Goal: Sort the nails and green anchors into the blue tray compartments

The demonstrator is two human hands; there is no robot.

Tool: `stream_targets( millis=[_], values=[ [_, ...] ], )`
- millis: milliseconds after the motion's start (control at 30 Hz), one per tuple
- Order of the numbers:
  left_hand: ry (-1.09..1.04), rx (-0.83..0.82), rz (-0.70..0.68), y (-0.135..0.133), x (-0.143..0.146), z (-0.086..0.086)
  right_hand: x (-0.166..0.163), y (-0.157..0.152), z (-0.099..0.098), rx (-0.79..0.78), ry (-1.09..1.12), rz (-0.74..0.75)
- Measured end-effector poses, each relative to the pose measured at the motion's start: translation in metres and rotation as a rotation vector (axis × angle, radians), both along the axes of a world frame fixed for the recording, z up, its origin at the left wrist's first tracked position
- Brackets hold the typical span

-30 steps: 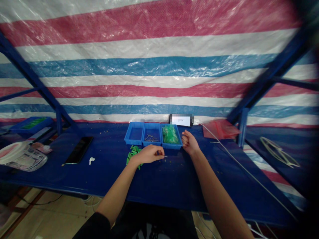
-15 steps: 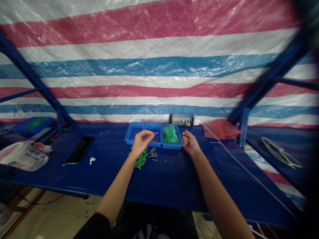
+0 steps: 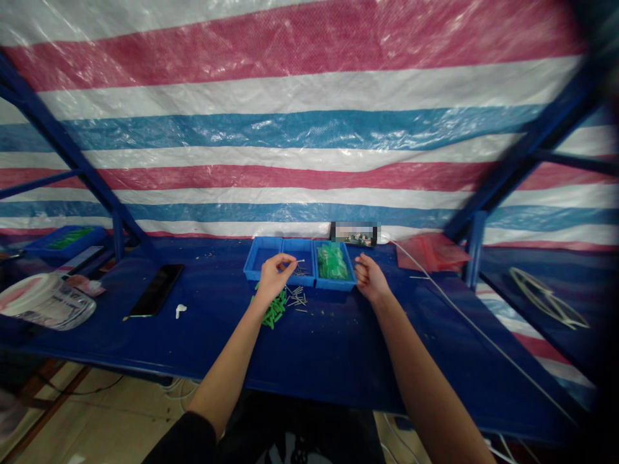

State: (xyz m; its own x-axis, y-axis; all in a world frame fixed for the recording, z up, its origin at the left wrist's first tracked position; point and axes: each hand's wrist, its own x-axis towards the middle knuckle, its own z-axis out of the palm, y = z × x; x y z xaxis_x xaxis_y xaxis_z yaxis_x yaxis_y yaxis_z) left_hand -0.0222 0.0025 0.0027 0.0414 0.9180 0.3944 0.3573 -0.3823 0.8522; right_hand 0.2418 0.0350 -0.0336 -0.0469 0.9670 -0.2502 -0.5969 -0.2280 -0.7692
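Fastener [image 3: 300, 260] pinched by one end in the left hand [image 3: 275, 273], likely keeping the other free; right hand [image 3: 371, 277] curls toward the counter's [image 3: 333, 354] rear edge, grip unclear.

A thin, silvery metal fastener [image 3: 300, 260] – nearly level – juts from the pinched left hand [image 3: 276, 272] over the middle blue, rectangular plastic bin [image 3: 298, 247].

The bare left hand [image 3: 279, 269], a thin silvery metal fastener [image 3: 300, 261] at its fingertips, had moved forward to the middle blue plastic tray [image 3: 307, 280], uncovering a loose silvery fastener pile [image 3: 296, 298] just nearer. Beyond the bare right hand [image 3: 370, 278], the black rectangular phone's [image 3: 355, 238] white screen had turned multicoloured.
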Motion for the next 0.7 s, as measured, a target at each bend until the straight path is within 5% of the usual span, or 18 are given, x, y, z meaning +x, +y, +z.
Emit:
stream_targets(
  millis=[200, 367, 533, 700],
  values=[
    [0.371, 0.037, -0.036, -0.01, 0.0, 0.008, 0.0, 0.0, 0.0, -0.014, 0.015, -0.009],
    [0.379, 0.008, -0.296, -0.015, 0.0, 0.01, -0.001, -0.001, 0.001, -0.01, 0.036, -0.008],
    [0.462, -0.212, -0.627, -0.016, -0.005, 0.004, -0.001, -0.002, 0.002, -0.011, 0.039, -0.011],
    [0.653, -0.235, -0.611, -0.014, -0.009, -0.002, -0.001, -0.001, 0.002, -0.012, 0.042, -0.018]
  ],
)
